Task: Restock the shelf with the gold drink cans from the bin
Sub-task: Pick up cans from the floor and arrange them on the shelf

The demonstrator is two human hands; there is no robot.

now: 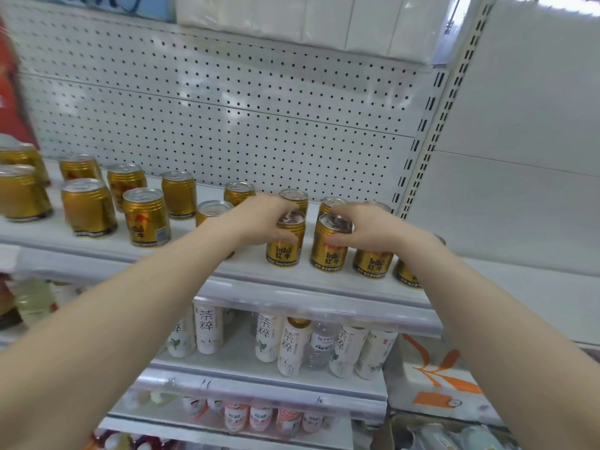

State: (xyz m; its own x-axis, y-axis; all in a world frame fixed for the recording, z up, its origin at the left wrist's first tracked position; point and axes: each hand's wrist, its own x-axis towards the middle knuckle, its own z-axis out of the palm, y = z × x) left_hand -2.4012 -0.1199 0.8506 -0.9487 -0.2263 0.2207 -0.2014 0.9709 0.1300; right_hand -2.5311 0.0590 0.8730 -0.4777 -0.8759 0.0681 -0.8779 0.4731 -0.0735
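Several gold drink cans stand on the white shelf (pixel 227 274) in front of a pegboard back wall. My left hand (pixel 259 219) grips one gold can (pixel 285 248) near the shelf's front edge, fingers over its top and thumb on its side. My right hand (pixel 363 228) grips a second gold can (pixel 329 251) right beside it, fingers curled round its upper rim. More gold cans (pixel 371 263) stand under my right wrist and farther left (pixel 146 217). The bin is not in view.
White tea bottles (pixel 207 329) and a water bottle (pixel 319 349) fill the shelf below; small drink packs (pixel 259 417) line the one under that. White packages (pixel 292 21) sit on the top shelf. A slotted upright (pixel 431 138) bounds the shelf's right end.
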